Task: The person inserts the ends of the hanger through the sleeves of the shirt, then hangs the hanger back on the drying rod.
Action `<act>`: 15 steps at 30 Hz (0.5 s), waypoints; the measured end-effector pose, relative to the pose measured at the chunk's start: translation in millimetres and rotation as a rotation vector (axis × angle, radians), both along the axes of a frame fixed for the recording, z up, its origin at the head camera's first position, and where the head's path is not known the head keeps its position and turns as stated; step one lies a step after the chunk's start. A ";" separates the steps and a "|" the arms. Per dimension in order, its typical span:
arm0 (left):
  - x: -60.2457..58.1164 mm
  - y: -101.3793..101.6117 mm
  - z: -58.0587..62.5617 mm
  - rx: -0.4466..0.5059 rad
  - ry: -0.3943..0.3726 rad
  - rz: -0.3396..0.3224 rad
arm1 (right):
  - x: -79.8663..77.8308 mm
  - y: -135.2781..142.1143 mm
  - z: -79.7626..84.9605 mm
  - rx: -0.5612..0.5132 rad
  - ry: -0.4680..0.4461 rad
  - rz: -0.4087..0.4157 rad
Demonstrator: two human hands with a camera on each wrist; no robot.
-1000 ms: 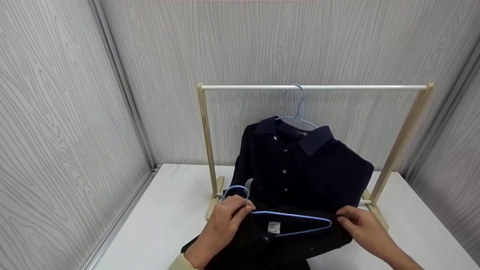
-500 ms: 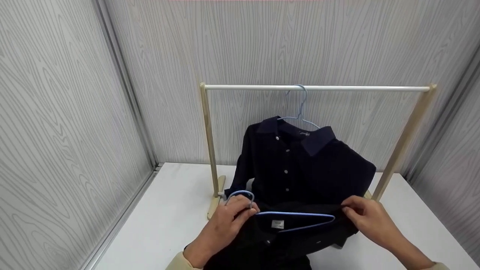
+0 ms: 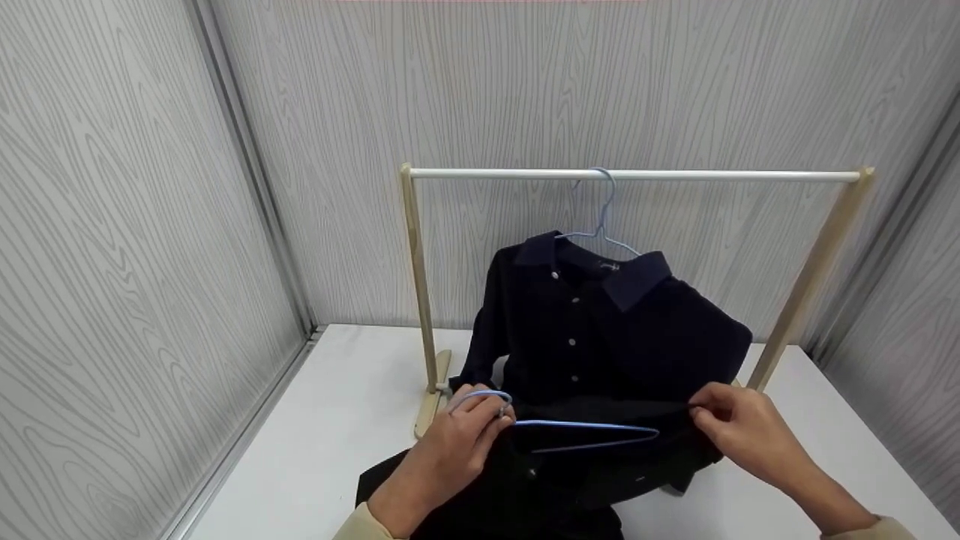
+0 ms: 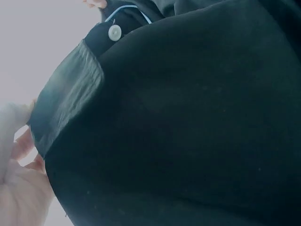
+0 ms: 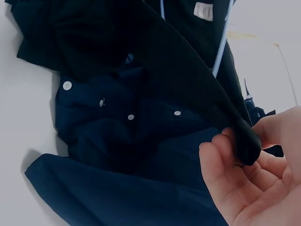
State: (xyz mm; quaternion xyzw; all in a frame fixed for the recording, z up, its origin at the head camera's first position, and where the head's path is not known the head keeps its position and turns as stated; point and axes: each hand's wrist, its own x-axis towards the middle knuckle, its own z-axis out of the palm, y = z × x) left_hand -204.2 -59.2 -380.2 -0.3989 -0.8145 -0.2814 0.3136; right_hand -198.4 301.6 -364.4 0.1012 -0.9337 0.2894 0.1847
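Note:
My left hand (image 3: 454,446) grips a blue wire hanger (image 3: 585,425) near its hook and holds the edge of a black garment (image 3: 592,484) beside it. The hanger's long arm reaches into the garment's opening; part of it is covered by black cloth. My right hand (image 3: 746,427) pinches the garment's edge between thumb and fingers, drawing that side out past the hanger's end. A white label (image 5: 203,11) shows inside the opening in the right wrist view. Up close in the left wrist view, a white button (image 4: 114,33) sits near a folded flap of black cloth.
A navy shirt (image 3: 547,322) hangs on another blue hanger (image 3: 602,217) from the white rail (image 3: 480,173) of a small wooden rack (image 3: 418,277). Its lower part spreads behind the black garment. The rack stands on a white table (image 3: 300,450) between grey patterned walls (image 3: 345,97).
My right hand has moved slightly up and right with the garment's edge. The hanger's hook has tipped lower over my left hand, and the label has dropped out of sight in the head view.

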 end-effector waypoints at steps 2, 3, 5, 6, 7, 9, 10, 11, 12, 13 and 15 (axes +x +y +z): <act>-0.1 0.9 0.6 -0.033 0.007 0.049 | 0.9 -1.8 3.0 -0.003 -0.010 0.001; -0.2 1.3 0.8 -0.045 0.010 0.072 | 1.3 -2.6 4.3 -0.003 -0.013 0.001; -0.4 1.8 1.7 -0.057 0.022 0.115 | 2.0 -3.6 6.7 -0.003 -0.015 0.001; -0.6 2.0 2.2 -0.058 0.028 0.133 | 2.2 -4.0 7.7 -0.002 -0.014 0.001; -0.7 2.2 2.5 -0.060 0.036 0.151 | 2.5 -4.2 8.6 -0.002 -0.014 0.003; -1.1 3.2 3.2 -0.066 0.052 0.175 | 2.9 -4.6 9.9 -0.008 -0.018 0.015; -1.4 4.0 3.2 -0.075 0.063 0.186 | 3.2 -4.9 10.3 -0.019 -0.023 0.024; -1.6 5.0 2.9 -0.083 0.070 0.191 | 3.6 -5.4 10.6 -0.032 -0.029 0.034; -2.2 6.1 2.3 -0.090 0.071 0.187 | 4.0 -6.3 10.8 -0.051 -0.037 0.050; -2.5 7.4 1.7 -0.095 0.067 0.183 | 4.4 -7.5 10.8 -0.073 -0.049 0.070; -2.7 9.9 -0.1 -0.087 0.047 0.164 | 5.4 -11.1 10.6 -0.129 -0.083 0.121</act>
